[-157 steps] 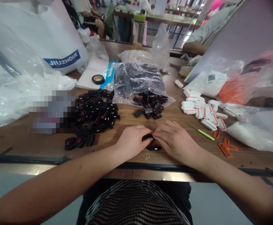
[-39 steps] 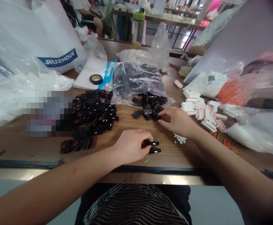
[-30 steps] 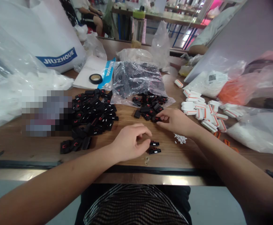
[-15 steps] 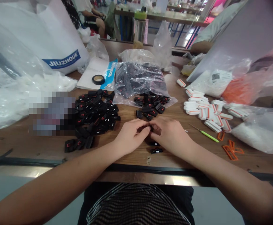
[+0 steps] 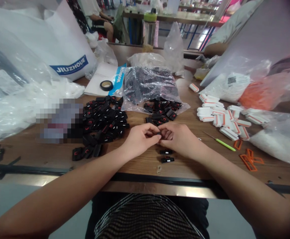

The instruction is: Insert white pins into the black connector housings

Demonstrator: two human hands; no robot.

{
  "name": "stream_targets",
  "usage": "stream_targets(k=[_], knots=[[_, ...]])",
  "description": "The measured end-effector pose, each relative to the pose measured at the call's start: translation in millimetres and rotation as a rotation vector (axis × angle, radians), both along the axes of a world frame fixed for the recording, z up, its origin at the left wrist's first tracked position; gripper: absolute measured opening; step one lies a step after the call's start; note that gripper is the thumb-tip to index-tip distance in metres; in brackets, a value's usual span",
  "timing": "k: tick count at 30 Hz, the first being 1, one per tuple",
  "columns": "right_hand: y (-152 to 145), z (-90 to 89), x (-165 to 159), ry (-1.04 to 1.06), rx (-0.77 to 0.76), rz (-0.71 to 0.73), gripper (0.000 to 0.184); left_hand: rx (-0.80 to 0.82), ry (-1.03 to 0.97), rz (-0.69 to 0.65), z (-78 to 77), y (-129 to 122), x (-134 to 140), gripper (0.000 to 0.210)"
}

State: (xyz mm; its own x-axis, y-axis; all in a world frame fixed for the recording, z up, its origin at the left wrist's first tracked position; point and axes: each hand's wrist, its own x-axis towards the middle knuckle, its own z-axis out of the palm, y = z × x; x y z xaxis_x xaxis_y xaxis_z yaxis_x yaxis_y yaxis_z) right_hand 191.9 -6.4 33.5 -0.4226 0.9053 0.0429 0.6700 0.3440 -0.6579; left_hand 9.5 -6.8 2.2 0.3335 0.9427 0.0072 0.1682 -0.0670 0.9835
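My left hand [image 5: 143,137] and my right hand [image 5: 176,137] meet above the table, fingers pinched around a small black plastic part [image 5: 159,133] that they mostly hide. Just below my right hand lie two black parts with white dots, one nearer the hands [image 5: 166,152] and one closer to the table edge [image 5: 167,160]. A large heap of black plastic parts [image 5: 105,119], some with red marks, spreads to the left of my hands. Beyond my fingers, a smaller pile of black parts [image 5: 161,113] spills from a clear plastic bag [image 5: 149,84].
White pieces with orange strips [image 5: 222,118] lie to the right, near a green-handled pick [image 5: 225,144] and several orange frames [image 5: 249,159]. A roll of black tape [image 5: 106,85] rests on a booklet [image 5: 95,79]. A bottle [image 5: 148,31] stands behind; a person [image 5: 97,16] sits farther back.
My fingers have shifted slightly around the small black part, and my right hand uncovers more of the dotted parts below. The whole view has moved a little.
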Motion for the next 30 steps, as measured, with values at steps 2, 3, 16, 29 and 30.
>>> stream_targets(k=[2, 3, 16, 29, 30], knots=[[2.8, 1.4, 5.0, 0.004, -0.013, 0.079, 0.023, -0.025, -0.047, -0.011, 2.6, -0.1, -0.6, 0.011], [3.8, 2.0, 7.8, 0.002, -0.011, 0.109, 0.021, -0.035, -0.07, -0.013, 3.6, 0.1, -1.0, 0.012], [-1.7, -1.7, 11.0, -0.186, 0.35, 0.102, 0.007, -0.02, -0.083, 0.012, -0.9, 0.4, 0.4, 0.016], [-0.7, -0.7, 18.9, -0.004, 0.024, 0.064, 0.016, 0.093, -0.038, 0.001, 0.0, -3.4, 0.1, 0.018], [-0.8, 0.3, 18.2, -0.01, 0.017, 0.061, 0.014, 0.123, 0.004, -0.004, -0.9, -3.3, -0.8, 0.017]])
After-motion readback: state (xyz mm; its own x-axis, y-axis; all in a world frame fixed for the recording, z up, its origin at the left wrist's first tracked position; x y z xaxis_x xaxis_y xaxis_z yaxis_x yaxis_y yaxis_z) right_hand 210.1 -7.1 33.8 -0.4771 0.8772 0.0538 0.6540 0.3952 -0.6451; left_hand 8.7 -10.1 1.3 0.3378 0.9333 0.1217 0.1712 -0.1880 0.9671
